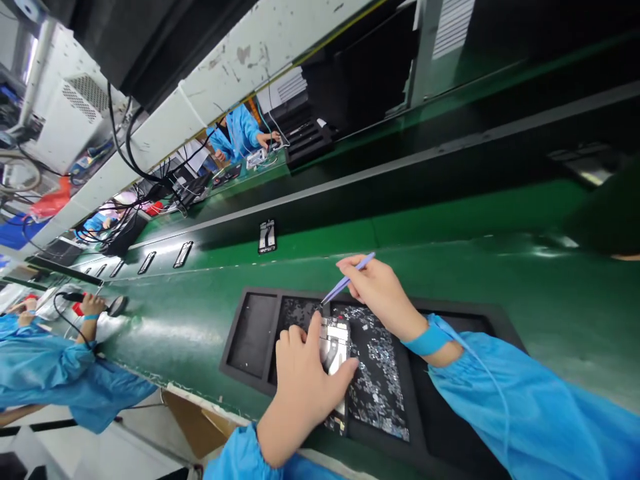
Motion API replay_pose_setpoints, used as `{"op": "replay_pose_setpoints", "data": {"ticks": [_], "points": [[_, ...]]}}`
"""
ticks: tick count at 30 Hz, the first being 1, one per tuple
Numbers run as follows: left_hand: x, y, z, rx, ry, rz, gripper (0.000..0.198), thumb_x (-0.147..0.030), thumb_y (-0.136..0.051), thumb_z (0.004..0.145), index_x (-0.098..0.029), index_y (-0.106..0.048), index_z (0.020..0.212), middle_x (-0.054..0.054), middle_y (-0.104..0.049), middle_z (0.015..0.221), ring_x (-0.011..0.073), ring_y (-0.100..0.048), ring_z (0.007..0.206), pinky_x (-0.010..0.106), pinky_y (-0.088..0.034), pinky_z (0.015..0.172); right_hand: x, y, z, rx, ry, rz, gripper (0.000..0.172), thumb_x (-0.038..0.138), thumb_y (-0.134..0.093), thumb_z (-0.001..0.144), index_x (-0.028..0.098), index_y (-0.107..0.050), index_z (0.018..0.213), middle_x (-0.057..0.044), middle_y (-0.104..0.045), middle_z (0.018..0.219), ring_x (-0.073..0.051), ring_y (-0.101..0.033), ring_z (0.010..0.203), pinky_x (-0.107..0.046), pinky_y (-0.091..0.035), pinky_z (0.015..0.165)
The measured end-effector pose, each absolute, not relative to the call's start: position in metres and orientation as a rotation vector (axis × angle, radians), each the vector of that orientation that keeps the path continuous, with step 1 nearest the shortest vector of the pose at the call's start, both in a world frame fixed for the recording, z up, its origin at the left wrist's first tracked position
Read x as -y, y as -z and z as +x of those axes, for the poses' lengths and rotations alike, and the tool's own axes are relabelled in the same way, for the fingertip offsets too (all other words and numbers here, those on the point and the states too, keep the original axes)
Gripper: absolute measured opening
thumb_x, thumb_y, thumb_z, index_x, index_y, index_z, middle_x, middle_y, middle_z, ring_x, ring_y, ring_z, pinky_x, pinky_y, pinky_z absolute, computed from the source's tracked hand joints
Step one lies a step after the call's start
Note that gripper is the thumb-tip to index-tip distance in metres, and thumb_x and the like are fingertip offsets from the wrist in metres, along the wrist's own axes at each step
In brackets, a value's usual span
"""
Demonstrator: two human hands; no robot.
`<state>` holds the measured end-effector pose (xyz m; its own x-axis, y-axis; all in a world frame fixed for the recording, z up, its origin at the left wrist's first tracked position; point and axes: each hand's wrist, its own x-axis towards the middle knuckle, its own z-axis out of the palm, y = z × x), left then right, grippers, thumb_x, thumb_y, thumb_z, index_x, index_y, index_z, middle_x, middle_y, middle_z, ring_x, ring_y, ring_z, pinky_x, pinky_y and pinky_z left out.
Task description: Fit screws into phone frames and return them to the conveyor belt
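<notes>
Long green conveyor table (450,280) runs across the view, with several small dark phone units riding the belt, nearest one (267,237). On my side sits a black foam tray with rectangular pockets (253,327); its middle pocket is littered with tiny silvery scraps (380,380). A co-worker's hand (93,305) rests at the far left, not mine.

My left hand (305,380) is clamped on the small silver-and-black opened phone chassis (336,340), which lies in the tray's middle pocket, index finger along its left edge, thumb pressing its right side. My right hand (380,290), blue wrist strap (427,340) on, is pinched narrow around slim lavender tweezers (345,281), tips angled down to the chassis's top-left corner (323,305). Can't tell if the tips hold anything, too small.

To do this well, I judge: keep the left hand pressing flat so the chassis can't shift, steady the right hand, come in shallow with the tips, light pinch only, avoid scraping the board or flicking scraps into it.
</notes>
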<state>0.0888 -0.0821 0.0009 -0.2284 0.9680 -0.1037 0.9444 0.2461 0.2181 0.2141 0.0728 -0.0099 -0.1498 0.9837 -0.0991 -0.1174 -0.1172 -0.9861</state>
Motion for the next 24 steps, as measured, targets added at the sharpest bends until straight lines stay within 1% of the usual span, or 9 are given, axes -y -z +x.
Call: {"op": "replay_pose_setpoints", "data": {"ticks": [2,5,9,13,16,18,19,21,24], "points": [[0.076,0.001,0.088,-2.295,-0.151,1.831,0.081,-0.060,-0.069,0.084,-0.023,-0.049,0.153,0.012,-0.056,0.108,0.0345,-0.054,0.105,0.048,-0.042,0.095,-0.073,0.011,0.214,1.183,-1.461,-1.126,0.028,0.043,-0.068,0.079,0.016,-0.065,0.087,0.006,-0.049,0.044,-0.012,-0.042,0.042,-0.026,-0.030,0.044],[0.075,0.006,0.088,-2.273,-0.179,1.800,0.079,-0.056,-0.069,0.085,-0.020,-0.049,0.152,0.012,-0.054,0.110,0.0335,-0.053,0.108,0.047,-0.041,0.098,-0.075,0.013,0.215,1.178,-1.463,-1.134,0.029,0.044,-0.066,0.080,0.016,-0.065,0.086,0.005,-0.050,0.044,-0.012,-0.042,0.043,-0.027,-0.031,0.045],[0.079,0.009,0.087,-2.239,-0.217,1.715,0.079,-0.050,-0.068,0.087,-0.018,-0.044,0.155,0.012,-0.051,0.113,0.0320,-0.051,0.111,0.047,-0.038,0.103,-0.079,0.015,0.216,1.154,-1.481,-1.146,0.027,0.042,-0.068,0.082,0.016,-0.065,0.086,0.006,-0.050,0.044,-0.011,-0.044,0.043,-0.026,-0.031,0.046],[0.087,0.006,0.090,-2.255,-0.212,1.662,0.085,-0.049,-0.066,0.088,-0.020,-0.033,0.161,0.012,-0.051,0.119,0.0324,-0.050,0.116,0.047,-0.036,0.106,-0.082,0.019,0.216,1.114,-1.516,-1.180,0.023,0.039,-0.068,0.089,0.016,-0.065,0.088,0.008,-0.048,0.045,-0.010,-0.045,0.042,-0.024,-0.033,0.045],[0.094,0.004,0.097,-2.341,-0.190,1.611,0.093,-0.049,-0.071,0.083,-0.019,-0.030,0.161,0.015,-0.052,0.125,0.0352,-0.049,0.120,0.048,-0.036,0.107,-0.084,0.024,0.215,1.073,-1.565,-1.196,0.021,0.036,-0.066,0.096,0.015,-0.065,0.096,0.006,-0.058,0.064,-0.008,-0.051,0.050,-0.022,-0.043,0.048],[0.098,0.005,0.103,-2.387,-0.179,1.591,0.097,-0.044,-0.073,0.080,-0.016,-0.028,0.161,0.016,-0.053,0.128,0.0371,-0.049,0.122,0.049,-0.036,0.107,-0.085,0.028,0.215,1.031,-1.590,-1.189,0.022,0.036,-0.065,0.099,0.014,-0.065,0.102,0.002,-0.064,0.082,-0.008,-0.058,0.059,-0.023,-0.051,0.054],[0.100,0.006,0.105,-2.399,-0.184,1.582,0.097,-0.040,-0.072,0.079,-0.015,-0.027,0.162,0.017,-0.054,0.128,0.0375,-0.049,0.122,0.048,-0.037,0.107,-0.085,0.029,0.215,1.002,-1.592,-1.179,0.022,0.036,-0.064,0.099,0.014,-0.065,0.103,0.001,-0.065,0.086,-0.008,-0.059,0.061,-0.023,-0.052,0.055],[0.101,0.005,0.105,-2.396,-0.229,1.560,0.099,-0.033,-0.070,0.078,-0.012,-0.023,0.162,0.018,-0.056,0.128,0.0366,-0.051,0.123,0.046,-0.040,0.107,-0.085,0.028,0.215,0.915,-1.548,-1.152,0.023,0.037,-0.066,0.097,0.014,-0.065,0.100,0.003,-0.061,0.076,-0.007,-0.054,0.055,-0.020,-0.047,0.049],[0.083,-0.008,0.097,-2.363,-0.297,1.565,0.104,-0.030,-0.071,0.075,-0.009,-0.019,0.162,0.018,-0.060,0.127,0.0348,-0.055,0.121,0.043,-0.044,0.105,-0.088,0.023,0.220,0.727,-1.358,-1.105,0.029,0.045,-0.068,0.092,0.017,-0.062,0.095,0.010,-0.046,0.054,-0.007,-0.040,0.043,-0.019,-0.032,0.040]]}}
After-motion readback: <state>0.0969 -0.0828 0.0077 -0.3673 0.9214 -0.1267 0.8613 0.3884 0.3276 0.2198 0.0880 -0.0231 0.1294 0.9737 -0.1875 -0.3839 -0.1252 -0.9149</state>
